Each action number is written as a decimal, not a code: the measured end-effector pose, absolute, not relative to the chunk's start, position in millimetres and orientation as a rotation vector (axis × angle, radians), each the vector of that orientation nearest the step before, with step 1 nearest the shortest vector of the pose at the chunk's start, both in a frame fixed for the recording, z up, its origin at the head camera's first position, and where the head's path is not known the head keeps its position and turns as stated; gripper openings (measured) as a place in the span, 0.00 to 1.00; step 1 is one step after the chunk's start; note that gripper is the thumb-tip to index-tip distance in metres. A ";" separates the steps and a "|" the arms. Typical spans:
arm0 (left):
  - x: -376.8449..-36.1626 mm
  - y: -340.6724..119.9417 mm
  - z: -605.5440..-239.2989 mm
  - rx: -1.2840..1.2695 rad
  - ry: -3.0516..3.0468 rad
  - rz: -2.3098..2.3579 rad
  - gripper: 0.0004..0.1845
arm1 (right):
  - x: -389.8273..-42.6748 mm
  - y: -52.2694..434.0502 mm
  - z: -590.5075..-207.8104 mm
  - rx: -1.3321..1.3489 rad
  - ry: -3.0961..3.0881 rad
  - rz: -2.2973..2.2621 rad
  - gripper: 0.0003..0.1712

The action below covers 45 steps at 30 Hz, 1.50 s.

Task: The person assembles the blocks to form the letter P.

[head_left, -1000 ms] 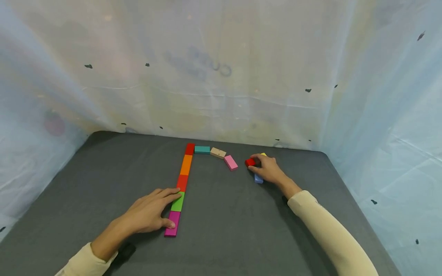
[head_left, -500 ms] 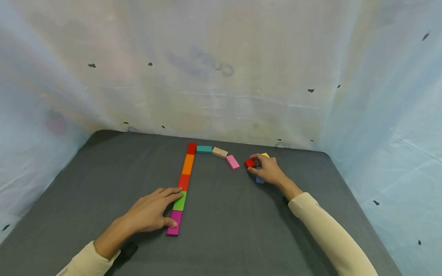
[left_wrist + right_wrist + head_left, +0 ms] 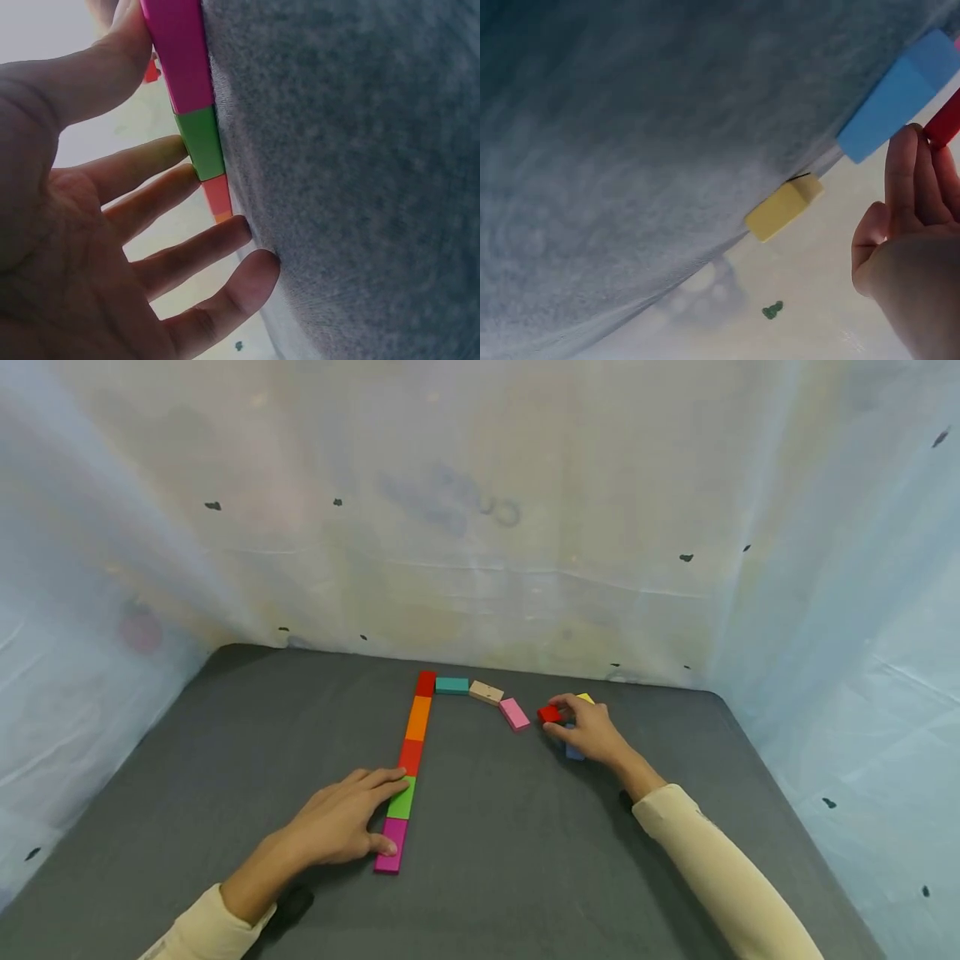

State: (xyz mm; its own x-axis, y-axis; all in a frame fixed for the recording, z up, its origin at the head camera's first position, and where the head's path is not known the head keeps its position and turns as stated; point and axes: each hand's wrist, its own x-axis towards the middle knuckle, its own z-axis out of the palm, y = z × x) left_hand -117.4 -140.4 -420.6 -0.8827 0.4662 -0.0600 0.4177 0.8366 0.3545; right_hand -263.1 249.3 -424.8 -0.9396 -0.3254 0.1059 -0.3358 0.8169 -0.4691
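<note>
Red block (image 3: 548, 714) sits on the grey table (image 3: 225, 752) toward the far right, pinched at its sides by the fingers (image 3: 561, 701) of the right hand (image 3: 588, 731); in the right wrist view only a sliver of it shows past the fingertips (image 3: 904, 161). Just beside that hand lie a yellow block (image 3: 783, 208) on the far side and a blue block (image 3: 896, 97) partly under the palm.

A pink block (image 3: 514, 713), a tan block (image 3: 486, 692) and a teal block (image 3: 452, 686) curve leftward from the red one, lying apart from each other, up to the far end of a straight row of blocks (image 3: 411, 752) laid end to end: red, orange, red, green, magenta from far to near.

The left hand (image 3: 341, 820) lies flat with fingers straight and spread, gripping nothing; the thumb presses the magenta block (image 3: 180, 52) and two fingers touch the green block (image 3: 202, 142) from the left side.
</note>
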 end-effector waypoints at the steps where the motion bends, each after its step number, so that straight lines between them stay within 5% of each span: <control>1: -117.1 -140.2 -420.8 0.691 2.873 0.507 0.46 | -262.8 247.8 -424.4 0.543 -2.969 0.778 0.29; 45: -124.8 -143.2 -420.6 0.695 2.885 0.493 0.46 | -257.3 148.0 -422.5 0.635 -2.937 0.600 0.29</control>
